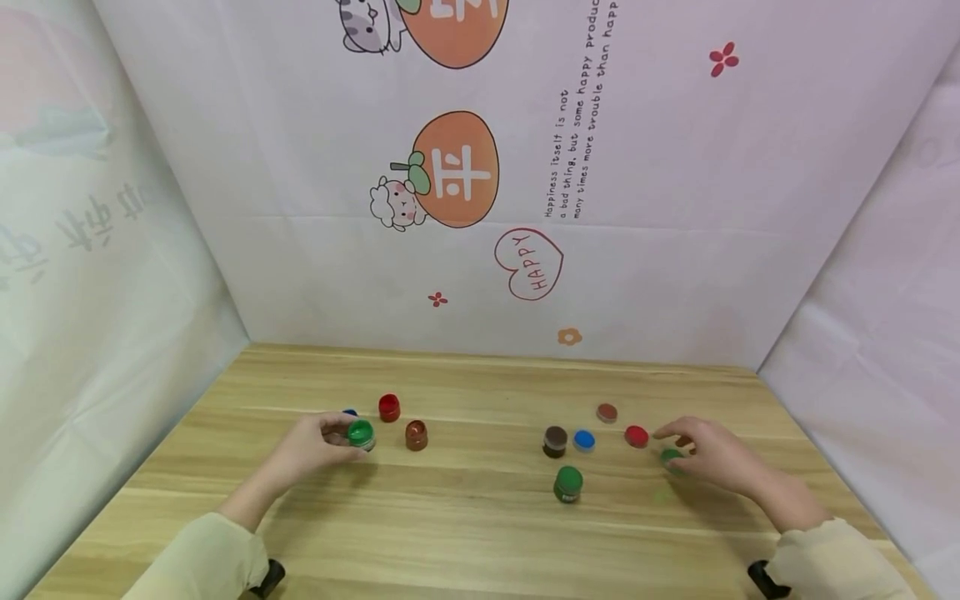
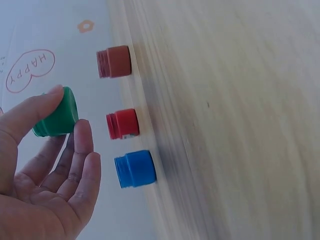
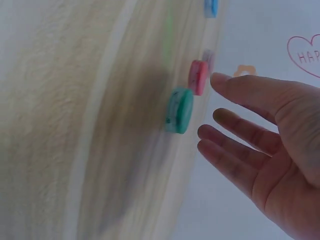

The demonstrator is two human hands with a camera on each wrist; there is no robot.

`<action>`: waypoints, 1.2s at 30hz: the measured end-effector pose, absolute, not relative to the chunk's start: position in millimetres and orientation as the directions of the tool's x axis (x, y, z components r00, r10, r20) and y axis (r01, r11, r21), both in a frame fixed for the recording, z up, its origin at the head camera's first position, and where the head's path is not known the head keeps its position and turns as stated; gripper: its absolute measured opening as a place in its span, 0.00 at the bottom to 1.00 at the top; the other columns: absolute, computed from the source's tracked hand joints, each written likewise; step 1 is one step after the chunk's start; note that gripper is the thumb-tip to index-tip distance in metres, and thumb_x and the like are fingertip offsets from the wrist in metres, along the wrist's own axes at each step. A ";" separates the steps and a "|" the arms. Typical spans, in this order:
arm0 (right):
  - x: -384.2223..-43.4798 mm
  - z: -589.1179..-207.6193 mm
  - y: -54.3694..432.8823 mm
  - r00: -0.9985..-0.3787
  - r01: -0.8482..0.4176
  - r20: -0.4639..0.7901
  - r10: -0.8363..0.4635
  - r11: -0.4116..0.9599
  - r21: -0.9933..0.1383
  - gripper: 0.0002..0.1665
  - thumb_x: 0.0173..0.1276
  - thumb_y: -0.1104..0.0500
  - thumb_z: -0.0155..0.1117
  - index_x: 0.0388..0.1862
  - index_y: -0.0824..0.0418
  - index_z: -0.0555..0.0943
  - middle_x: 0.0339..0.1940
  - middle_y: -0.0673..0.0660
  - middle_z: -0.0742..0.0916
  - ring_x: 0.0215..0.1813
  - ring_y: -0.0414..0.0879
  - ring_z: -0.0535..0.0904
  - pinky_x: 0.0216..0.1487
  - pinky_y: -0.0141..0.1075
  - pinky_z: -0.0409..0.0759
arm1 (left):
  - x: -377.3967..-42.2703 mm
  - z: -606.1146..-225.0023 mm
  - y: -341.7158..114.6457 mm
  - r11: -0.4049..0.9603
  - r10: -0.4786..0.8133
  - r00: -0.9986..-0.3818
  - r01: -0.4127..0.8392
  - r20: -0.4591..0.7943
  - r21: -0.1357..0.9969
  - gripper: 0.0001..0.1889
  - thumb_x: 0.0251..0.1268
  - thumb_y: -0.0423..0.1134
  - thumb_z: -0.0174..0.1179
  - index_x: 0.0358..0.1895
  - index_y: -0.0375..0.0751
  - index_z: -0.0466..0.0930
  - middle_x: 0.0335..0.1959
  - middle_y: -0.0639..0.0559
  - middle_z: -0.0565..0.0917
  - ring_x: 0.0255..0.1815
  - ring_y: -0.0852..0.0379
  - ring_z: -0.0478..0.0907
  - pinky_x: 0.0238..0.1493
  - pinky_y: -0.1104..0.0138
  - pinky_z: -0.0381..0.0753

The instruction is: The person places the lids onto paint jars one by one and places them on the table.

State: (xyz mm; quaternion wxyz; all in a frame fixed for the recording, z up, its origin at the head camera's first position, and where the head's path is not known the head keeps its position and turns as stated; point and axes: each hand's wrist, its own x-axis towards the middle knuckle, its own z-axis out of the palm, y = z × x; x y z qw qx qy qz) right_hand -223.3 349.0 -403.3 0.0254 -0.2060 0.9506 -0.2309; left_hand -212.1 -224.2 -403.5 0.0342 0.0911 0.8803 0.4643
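Note:
My left hand (image 1: 309, 454) pinches a small open green paint jar (image 1: 362, 436) between thumb and fingers, held above the table. Beside that hand stand an open red jar (image 1: 389, 408), an open brown jar (image 1: 416, 436) and a blue jar (image 2: 136, 169), mostly hidden behind the fingers in the head view. Over on the right, my right hand (image 1: 720, 454) holds nothing, its fingers spread and slightly bent. A green lid (image 3: 180, 111) lies on the table just off its fingertips. The red lid (image 1: 637, 436) sits close to its thumb.
Between the hands stand a green capped jar (image 1: 568, 484) and a dark brown capped jar (image 1: 555, 442). A blue lid (image 1: 584, 441) and a brown lid (image 1: 607, 412) lie nearby. White printed sheets (image 1: 645, 275) rise at the table's back and sides.

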 end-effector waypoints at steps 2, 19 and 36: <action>-225.0 -405.0 350.5 -0.920 -0.359 0.024 -0.390 0.819 -0.448 0.22 0.60 0.69 0.75 0.53 0.71 0.84 0.51 0.67 0.86 0.46 0.59 0.83 0.42 0.47 0.85 | -211.6 -402.9 -221.6 0.547 0.206 -0.978 0.139 0.028 0.826 0.27 0.57 0.35 0.77 0.56 0.24 0.81 0.43 0.46 0.87 0.42 0.52 0.83 0.44 0.63 0.83; -229.3 -414.3 354.1 -0.921 -0.364 0.016 -0.390 0.843 -0.395 0.14 0.57 0.72 0.73 0.44 0.70 0.87 0.39 0.55 0.86 0.38 0.47 0.80 0.36 0.36 0.81 | -210.0 -405.8 -209.5 0.510 0.236 -0.971 0.165 0.048 0.844 0.25 0.56 0.34 0.77 0.55 0.25 0.82 0.41 0.48 0.87 0.40 0.53 0.82 0.40 0.67 0.82; -227.8 -393.4 345.2 -0.898 -0.423 0.038 -0.438 0.835 -0.352 0.16 0.56 0.70 0.75 0.45 0.74 0.87 0.36 0.53 0.84 0.35 0.44 0.78 0.33 0.33 0.78 | -207.7 -411.3 -205.6 0.493 0.301 -0.952 0.205 0.055 0.846 0.24 0.56 0.36 0.77 0.54 0.27 0.83 0.42 0.48 0.87 0.40 0.53 0.83 0.43 0.65 0.83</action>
